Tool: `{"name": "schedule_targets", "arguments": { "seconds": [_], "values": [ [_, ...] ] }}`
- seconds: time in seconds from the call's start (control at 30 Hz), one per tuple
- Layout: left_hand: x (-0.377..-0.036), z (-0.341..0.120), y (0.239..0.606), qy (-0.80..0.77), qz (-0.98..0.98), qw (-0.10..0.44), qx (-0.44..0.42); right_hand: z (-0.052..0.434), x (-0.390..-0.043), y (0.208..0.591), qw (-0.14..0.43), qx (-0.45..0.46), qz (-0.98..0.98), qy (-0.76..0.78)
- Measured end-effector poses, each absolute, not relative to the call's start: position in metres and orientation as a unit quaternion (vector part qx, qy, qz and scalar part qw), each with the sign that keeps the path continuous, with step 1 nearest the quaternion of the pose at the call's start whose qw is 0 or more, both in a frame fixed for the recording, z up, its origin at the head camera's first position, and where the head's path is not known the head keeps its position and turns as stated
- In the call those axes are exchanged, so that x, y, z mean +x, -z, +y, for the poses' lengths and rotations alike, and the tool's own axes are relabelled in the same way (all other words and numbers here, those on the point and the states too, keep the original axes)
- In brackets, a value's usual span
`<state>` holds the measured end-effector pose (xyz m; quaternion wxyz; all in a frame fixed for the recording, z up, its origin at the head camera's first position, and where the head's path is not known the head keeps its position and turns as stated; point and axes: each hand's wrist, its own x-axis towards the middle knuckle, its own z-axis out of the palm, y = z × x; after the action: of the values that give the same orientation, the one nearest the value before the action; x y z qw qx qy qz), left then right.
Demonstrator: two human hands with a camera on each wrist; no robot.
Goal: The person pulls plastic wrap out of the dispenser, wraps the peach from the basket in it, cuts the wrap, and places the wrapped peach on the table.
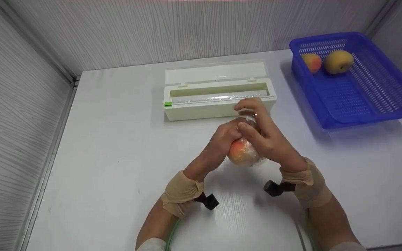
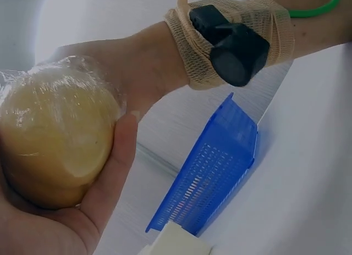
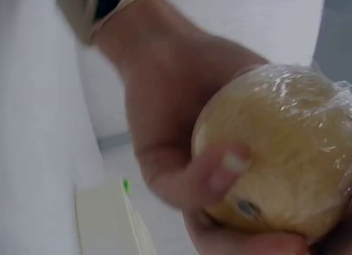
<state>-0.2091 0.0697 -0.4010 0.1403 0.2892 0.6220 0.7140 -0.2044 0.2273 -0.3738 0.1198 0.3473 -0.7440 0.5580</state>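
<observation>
A round yellow fruit [image 1: 243,153] with a red blush is wrapped in clear cling film, between both hands in the head view. My left hand [image 1: 224,139] grips its left side. My right hand [image 1: 269,141] curves over its right side, thumb close against the left hand and index finger arched forward. In the left wrist view, the yellow side of the fruit [image 2: 58,139] shows beneath creased film, with my left hand [image 2: 107,194] around it. From the right wrist, a left thumb lies on the fruit [image 3: 275,156] near a small dark hollow. Right fingertips are partly hidden.
Behind the hands stands an open cling film dispenser [image 1: 201,111], with a roll [image 1: 222,97] inside and a green slider [image 1: 168,104]. At the back right, a blue basket [image 1: 309,94] holds two similar fruits [image 1: 339,62]. Walls enclose the white table [image 1: 117,157] behind and left.
</observation>
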Motion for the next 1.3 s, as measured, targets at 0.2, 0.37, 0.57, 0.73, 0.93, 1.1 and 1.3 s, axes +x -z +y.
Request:
{"name": "schedule_targets", "arguments": {
  "seconds": [0.2, 0.37, 0.57, 0.73, 0.93, 1.1, 1.3],
  "values": [
    [-0.207, 0.073, 0.401, -0.724, 0.619, 0.152, 0.263, 0.232, -0.207, 0.377, -0.029, 0.278, -0.704, -0.652],
    [-0.215, 0.069, 0.406, -0.689, 0.664, 0.139, 0.254, 0.232, -0.213, 0.384, -0.038, 0.222, -0.711, -0.666],
    [-0.22, 0.065, 0.41, -0.68, 0.676, 0.122, 0.255, 0.233, -0.21, 0.383, 0.077, 0.21, -0.741, -0.634],
    [-0.22, 0.062, 0.407, -0.715, 0.661, 0.095, 0.208, 0.224, -0.195, 0.383, 0.146, 0.281, -0.771, -0.552],
    [-0.214, 0.06, 0.4, -0.766, 0.618, 0.053, 0.168, 0.201, -0.182, 0.393, 0.256, 0.339, -0.801, -0.421],
    [-0.204, 0.065, 0.395, -0.769, 0.615, 0.047, 0.166, 0.196, -0.178, 0.394, 0.325, 0.332, -0.794, -0.393],
    [-0.196, 0.063, 0.391, -0.773, 0.59, 0.097, 0.211, 0.206, -0.179, 0.383, 0.291, 0.342, -0.79, -0.418]
  ]
}}
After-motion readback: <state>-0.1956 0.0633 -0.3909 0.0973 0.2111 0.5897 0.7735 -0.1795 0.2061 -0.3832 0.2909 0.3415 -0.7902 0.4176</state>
